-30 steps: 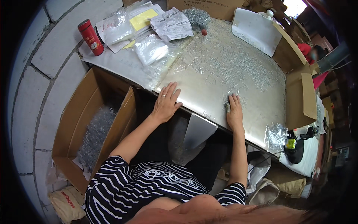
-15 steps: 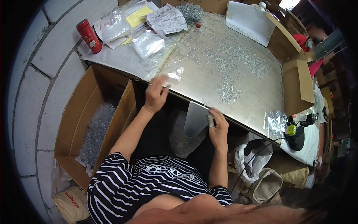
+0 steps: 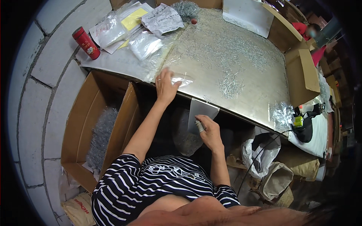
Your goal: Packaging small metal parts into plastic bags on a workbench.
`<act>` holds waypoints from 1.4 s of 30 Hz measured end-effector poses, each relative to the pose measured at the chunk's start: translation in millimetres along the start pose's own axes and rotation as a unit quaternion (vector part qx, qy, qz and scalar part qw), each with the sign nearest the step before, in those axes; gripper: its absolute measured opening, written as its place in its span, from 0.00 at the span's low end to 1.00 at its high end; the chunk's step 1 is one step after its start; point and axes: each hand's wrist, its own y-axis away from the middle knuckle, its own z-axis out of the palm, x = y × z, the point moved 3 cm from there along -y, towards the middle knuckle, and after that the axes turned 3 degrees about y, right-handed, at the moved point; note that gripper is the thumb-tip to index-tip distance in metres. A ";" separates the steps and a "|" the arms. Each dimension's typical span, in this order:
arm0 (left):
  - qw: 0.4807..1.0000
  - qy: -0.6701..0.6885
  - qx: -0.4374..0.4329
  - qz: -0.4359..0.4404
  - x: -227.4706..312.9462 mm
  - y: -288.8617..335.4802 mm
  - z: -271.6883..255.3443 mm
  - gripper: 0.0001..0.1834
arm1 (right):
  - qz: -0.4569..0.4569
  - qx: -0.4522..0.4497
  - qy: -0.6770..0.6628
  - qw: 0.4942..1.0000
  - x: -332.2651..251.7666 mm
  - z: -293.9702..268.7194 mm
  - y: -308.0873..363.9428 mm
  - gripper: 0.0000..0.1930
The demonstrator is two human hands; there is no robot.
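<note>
My left hand is over the table's front edge, its fingers stretched out and slightly blurred and its thumb apart. Beneath its fingers lies a small clear plastic bag. Below the edge, my right hand is closed with curled fingers, one of them wrapped in pale tape. It is against the lower right side of a translucent plastic sheet that hangs from the edge; what it pinches, if anything, is hidden. A few thin metal pins lie on the edge above the sheet.
Loose metal pins are scattered over the metal tabletop. Plastic bags, papers and a red canister occupy the left side. An open carton with packed pins stands at lower left. Cardboard walls border the right.
My left hand has moved right and onto the small plastic bag. My right hand has dropped from the table edge to lower down beside the hanging sheet, its fingers now curled.
</note>
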 end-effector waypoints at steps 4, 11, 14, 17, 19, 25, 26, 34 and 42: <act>0.999 -0.006 0.031 -0.026 3.4 -2.9 -4.4 0.12 | 0.013 -0.023 -0.004 1.000 0.8 -0.1 10.3 0.14; 0.919 0.332 -0.195 -0.083 18.9 31.8 -19.5 0.07 | 0.042 0.019 -0.076 0.996 12.2 -20.1 8.3 0.16; 0.856 0.389 -0.328 -0.089 56.3 59.0 -21.0 0.08 | 0.032 0.100 -0.073 0.992 16.8 -31.9 -6.8 0.22; 0.827 0.388 -0.396 -0.093 64.2 78.8 -25.1 0.08 | 0.056 0.021 -0.107 0.992 17.1 -21.7 -18.0 0.19; 0.800 0.393 -0.425 -0.157 62.7 88.2 -25.2 0.07 | 0.097 0.021 -0.175 0.980 27.3 -8.9 -11.5 0.17; 0.752 0.362 -0.515 -0.194 36.9 116.8 -15.0 0.02 | 0.155 -0.038 -0.287 0.945 51.1 23.2 38.6 0.12; 0.712 0.355 -0.571 -0.203 23.9 127.9 -7.9 0.01 | 0.156 -0.041 -0.286 0.945 67.9 33.0 51.0 0.12; 0.833 0.228 -0.486 -0.135 -37.8 174.0 39.3 0.11 | 0.143 -0.130 -0.073 0.978 105.1 21.1 62.2 0.10; 0.797 0.414 -0.363 -0.249 -14.3 150.1 37.0 0.19 | 0.076 0.163 0.139 0.974 105.6 -64.5 -70.9 0.18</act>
